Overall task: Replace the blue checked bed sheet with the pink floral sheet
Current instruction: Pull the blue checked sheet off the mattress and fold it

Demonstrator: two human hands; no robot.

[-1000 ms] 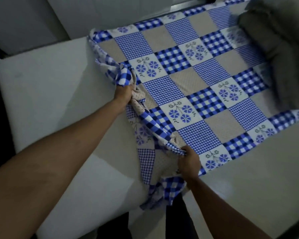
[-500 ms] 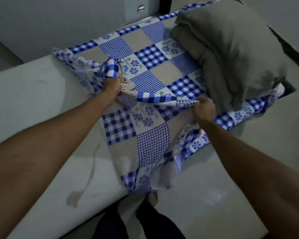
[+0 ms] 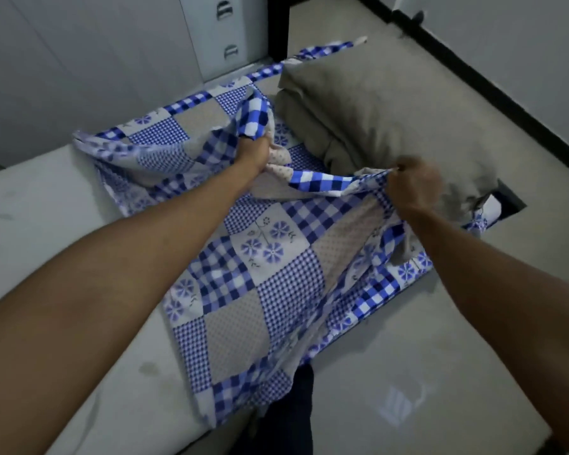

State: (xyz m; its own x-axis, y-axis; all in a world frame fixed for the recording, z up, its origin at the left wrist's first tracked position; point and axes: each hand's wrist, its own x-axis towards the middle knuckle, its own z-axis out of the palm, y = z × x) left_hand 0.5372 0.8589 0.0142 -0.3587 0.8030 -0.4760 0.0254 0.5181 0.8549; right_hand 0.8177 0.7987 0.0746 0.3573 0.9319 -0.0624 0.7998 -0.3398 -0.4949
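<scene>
A second ago the blue checked sheet (image 3: pixel 270 277) lay mostly flat over the far half of the bed. Now it is drawn up into loose folds, and its near part hangs over the side of the mattress (image 3: pixel 46 205) down to the person's dark trouser leg (image 3: pixel 298 405). The sheet's left edge has come off the mattress and stands up ruffled, with bare mattress showing in front of it. Compared with half a second ago, the hands sit farther up the bed and wider apart, and the right hand (image 3: pixel 414 187) has come up in front of the grey pillow (image 3: pixel 375 116).

Both arms reach forward, almost straight. The left hand (image 3: pixel 255 152) is fisted, its fingers curled round a bunch of sheet that rises above the knuckles. The right hand, held at about the same height, pinches the sheet's edge between thumb and curled fingers (the fingertips themselves are hidden in the cloth). A band of checked hem stretches between the two hands, sagging slightly.

The sheet's far end runs under the pillow, which lies on it at the head of the bed. The grey floor (image 3: pixel 414 372) lies to the right, and a pale drawer cabinet (image 3: pixel 225 34) stands beyond the bed.
</scene>
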